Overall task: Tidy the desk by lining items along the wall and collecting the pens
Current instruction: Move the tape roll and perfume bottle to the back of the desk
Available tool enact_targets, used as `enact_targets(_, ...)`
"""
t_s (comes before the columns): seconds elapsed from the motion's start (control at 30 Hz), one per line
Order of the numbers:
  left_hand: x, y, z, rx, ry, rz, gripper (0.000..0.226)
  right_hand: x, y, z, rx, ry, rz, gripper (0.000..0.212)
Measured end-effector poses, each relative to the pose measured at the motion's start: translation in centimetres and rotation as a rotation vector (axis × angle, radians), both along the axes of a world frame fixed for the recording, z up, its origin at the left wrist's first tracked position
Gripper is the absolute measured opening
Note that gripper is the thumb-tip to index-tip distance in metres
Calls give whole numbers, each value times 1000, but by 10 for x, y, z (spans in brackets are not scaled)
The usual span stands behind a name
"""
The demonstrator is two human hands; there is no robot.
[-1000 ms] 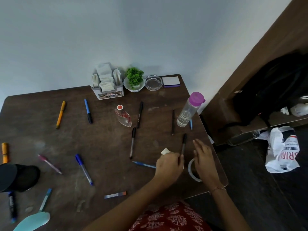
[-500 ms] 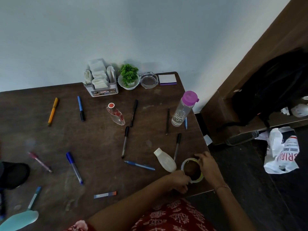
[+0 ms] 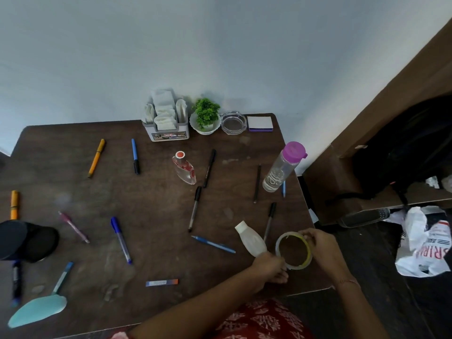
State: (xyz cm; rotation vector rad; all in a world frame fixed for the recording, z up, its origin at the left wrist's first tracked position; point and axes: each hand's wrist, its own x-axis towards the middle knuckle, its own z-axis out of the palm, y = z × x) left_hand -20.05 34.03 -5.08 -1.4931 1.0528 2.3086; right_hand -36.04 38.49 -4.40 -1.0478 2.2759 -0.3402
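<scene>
The left hand (image 3: 269,264) curls its fingers on the near rim of the tape roll (image 3: 288,234). The right hand (image 3: 320,245) pinches the far right rim. There is one roll. It lies flat near the front right corner of the table (image 3: 151,192), with its hole facing up. A small white bottle (image 3: 250,238) lies on its side just left of the roll. Its cap points to the back left and its bottom end touches the left hand. A grey pen (image 3: 269,217) lies just behind the roll, pointing toward the back edge. A blue pen (image 3: 212,244) lies left of the white bottle, pointing left and right. I count thirteen pens on the table, all pointing different ways. A water bottle (image 3: 281,170) with a pink lid stands near the right edge, and a glass bottle (image 3: 184,167) with a red cap is near the middle. Four things sit in a row at the back edge: a napkin holder (image 3: 166,123), a little plant (image 3: 205,118), a glass dish (image 3: 233,122) and a notepad (image 3: 259,123).
</scene>
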Motion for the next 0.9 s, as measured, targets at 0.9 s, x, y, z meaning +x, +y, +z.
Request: enact_targets(0.9,195,-111,22,-431,-60,631,20,183,-113,38,-442,-329,-95,21)
